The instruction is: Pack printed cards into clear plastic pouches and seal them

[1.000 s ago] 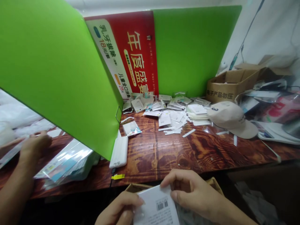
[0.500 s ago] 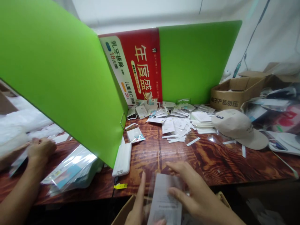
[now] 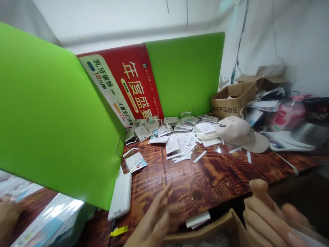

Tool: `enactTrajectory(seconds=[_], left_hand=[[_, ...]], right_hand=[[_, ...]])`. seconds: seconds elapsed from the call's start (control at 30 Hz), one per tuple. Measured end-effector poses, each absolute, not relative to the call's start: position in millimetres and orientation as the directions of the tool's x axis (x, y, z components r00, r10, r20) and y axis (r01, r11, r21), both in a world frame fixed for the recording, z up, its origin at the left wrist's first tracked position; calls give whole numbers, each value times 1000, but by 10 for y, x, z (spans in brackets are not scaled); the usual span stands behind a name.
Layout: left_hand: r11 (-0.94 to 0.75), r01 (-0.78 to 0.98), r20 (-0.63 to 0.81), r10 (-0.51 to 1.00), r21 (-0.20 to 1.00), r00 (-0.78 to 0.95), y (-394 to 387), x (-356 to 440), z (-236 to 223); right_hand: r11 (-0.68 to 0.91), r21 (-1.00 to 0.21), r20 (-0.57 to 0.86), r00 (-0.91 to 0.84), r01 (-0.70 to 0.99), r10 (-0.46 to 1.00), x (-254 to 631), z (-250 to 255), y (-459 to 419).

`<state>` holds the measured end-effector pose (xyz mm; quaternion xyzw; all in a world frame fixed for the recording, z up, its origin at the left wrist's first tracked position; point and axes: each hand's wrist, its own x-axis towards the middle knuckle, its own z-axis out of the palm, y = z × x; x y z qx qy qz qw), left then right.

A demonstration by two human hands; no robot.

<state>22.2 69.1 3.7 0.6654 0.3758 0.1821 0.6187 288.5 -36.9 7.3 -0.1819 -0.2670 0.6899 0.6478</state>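
Observation:
Over the table's front edge, my left hand (image 3: 155, 219) is empty, its fingers stretched out and smeared by motion. My right hand (image 3: 269, 216) is at the lower right with its fingers curled closed. Beside those fingers shows a pale edge of a white packet (image 3: 307, 237), mostly hidden and cut off by the frame. Between my hands is an open cardboard box (image 3: 232, 219) below the table edge, with several white packets (image 3: 198, 219) at its far side. On the table lies a loose heap of small white packets (image 3: 172, 144) with paper strips, and a single clear-bagged packet (image 3: 135, 162).
Green panels (image 3: 185, 75) with a red printed poster (image 3: 133, 85) stand behind and left. A white power bank (image 3: 120, 197) lies by the left panel. A cap (image 3: 236, 133), a carton (image 3: 231, 99) and a white scale (image 3: 293, 144) sit right. Another person's hand (image 3: 9, 214) is at far left.
My hands have parted: the right has swung to the lower right with the white packet, while the left has let go of it. The view has turned rightward.

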Motion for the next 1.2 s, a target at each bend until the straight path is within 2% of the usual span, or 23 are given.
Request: enactTrajectory(seconds=[0.03, 0.07, 0.1, 0.27, 0.43, 0.57, 0.67, 0.73, 0.8, 0.87, 0.93, 0.97, 1.0, 1.07, 1.13, 1.2], left_hand=[[-70, 345, -164, 781, 936, 603, 866, 320, -30], [-221, 454, -93, 815, 863, 572, 1051, 422, -103], [-277, 496, -68, 818, 823, 571, 1241, 521, -179], [-503, 624, 53, 802, 599, 595, 2063, 899, -514], [-659, 627, 166, 733, 415, 660, 2482, 1092, -684], [-702, 614, 258, 708, 361, 657, 2577, 1164, -670], [-723, 587, 349, 691, 365, 633, 2563, 1150, -518], [-736, 558, 423, 676, 382, 603, 2489, 1091, -330], [-753, 517, 490, 657, 407, 572, 2336, 989, -81], [-774, 458, 530, 633, 437, 564, 2103, 859, 200], [-789, 386, 523, 609, 478, 596, 1827, 737, 469], [-786, 358, 510, 605, 504, 612, 1692, 690, 583], [-777, 339, 497, 609, 531, 618, 1568, 656, 676], [-718, 299, 463, 654, 628, 598, 1372, 628, 783], [-625, 245, 409, 709, 741, 574, 1238, 637, 768], [-536, 241, 375, 786, 809, 492, 1120, 654, 636]], right_hand=[[21, -540, 85, -29, -841, 996, 2913, 9, -400], [57, -524, 79, 18, -850, 997, 2912, -46, -412], [91, -532, 83, 55, -842, 995, 2889, -92, -405], [204, -675, 226, 64, -709, 972, 2683, -229, -245], [92, -705, 91, 39, -704, 995, 2631, -403, -158], [56, -673, 46, 34, -737, 998, 2593, -513, -131], [7, -713, -8, 18, -701, 1000, 2562, -531, -111], [17, -809, -35, 78, -588, 996, 2563, -530, -65], [47, -935, -31, 211, -351, 977, 2600, -510, 32], [73, -997, 65, 365, -6, 929, 2678, -450, 181], [106, -951, 227, 423, 290, 877, 2787, -336, 351], [129, -921, 281, 397, 367, 874, 2844, -264, 430], [154, -911, 293, 339, 381, 894, 2896, -186, 498], [162, -954, 199, 131, 251, 971, 2970, -43, 585], [78, -993, 70, -99, 85, 993, 2983, 53, 602], [-5, -1000, -7, -194, 9, 981, 2933, 84, 559]])
